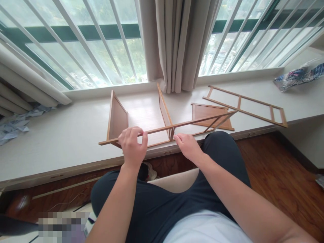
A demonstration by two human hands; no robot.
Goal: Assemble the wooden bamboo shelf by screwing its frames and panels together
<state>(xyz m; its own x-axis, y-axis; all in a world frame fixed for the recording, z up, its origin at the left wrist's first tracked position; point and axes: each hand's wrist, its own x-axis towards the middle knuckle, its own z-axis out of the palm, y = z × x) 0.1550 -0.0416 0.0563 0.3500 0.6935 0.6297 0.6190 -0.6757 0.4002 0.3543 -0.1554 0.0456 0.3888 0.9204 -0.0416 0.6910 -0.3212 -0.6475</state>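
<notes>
Joint work in hand, by all appearances: fastening the middle panel (pixel 164 107) to the front frame (pixel 158 129), the latter apparently on its long edge upon the white ledge (pixel 63 135). Left hand (pixel 133 143) curled over the front frame's upper rail (pixel 197 120), toward the left end, seemingly as a steadying hold; firmness of that hold impossible to tell. Right hand (pixel 187 145) closed around a slim tool (pixel 174 131), probably a driver or key, with the bright shaft at or very near the front frame's joint with the middle panel. Exact contact at the tip too small to tell.

Behind the front frame's left end, the left panel (pixel 118 118), upright and reaching away to the rear. Behind its right part, a loose panel (pixel 202 111) lying flat; behind and past its right end, a ladder frame (pixel 239 101), also flat, perhaps a matching side, not yet joined.

Next move, as a judgement: keep the front frame braced against rocking, hold the slim tool square to the joint, and work in small strokes without twisting the middle panel out of line. Main risk: a slip of the tip, scarring the wood.
</notes>
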